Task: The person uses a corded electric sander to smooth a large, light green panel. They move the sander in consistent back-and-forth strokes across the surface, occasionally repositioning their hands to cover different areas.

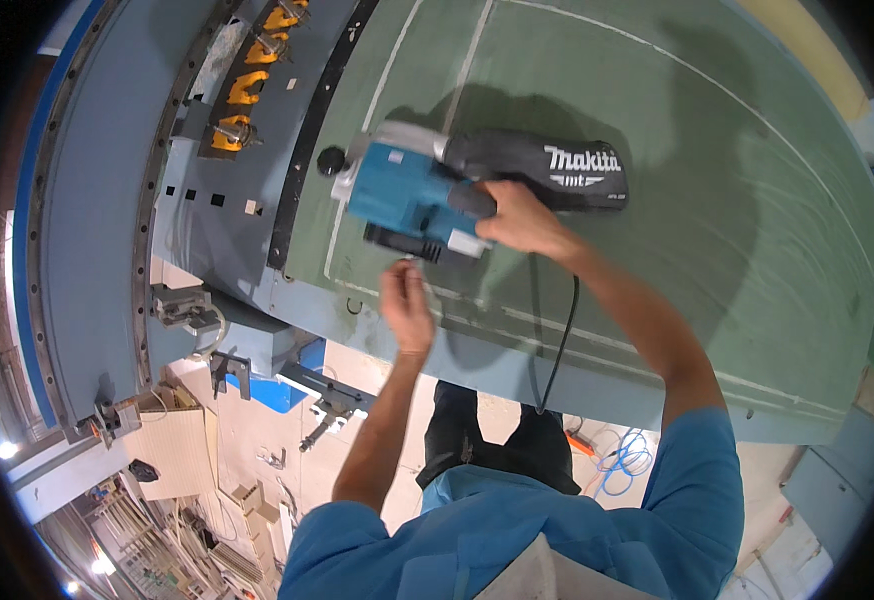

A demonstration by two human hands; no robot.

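Observation:
A teal belt sander (pixel 397 190) lies on the green tabletop (pixel 657 290), its round black front knob toward the left. From its back a black dust bag (pixel 567 170) stretches to the right. My right hand (pixel 517 218) is closed round the sander's black rear handle. Just below the black side cover of the sander, my left hand (pixel 407 308) has its fingers pinched together; whatever is between them is too small or blurred to name. A black power cord (pixel 562 360) hangs from the sander over the table's near edge.
To the left a grey machine beam (pixel 97 200) with a rail runs past the table. Orange tool holders (pixel 247 88) with metal bits line its side. Brackets (pixel 332 400) jut out near the table's corner. A coiled blue hose (pixel 625 462) lies on the floor.

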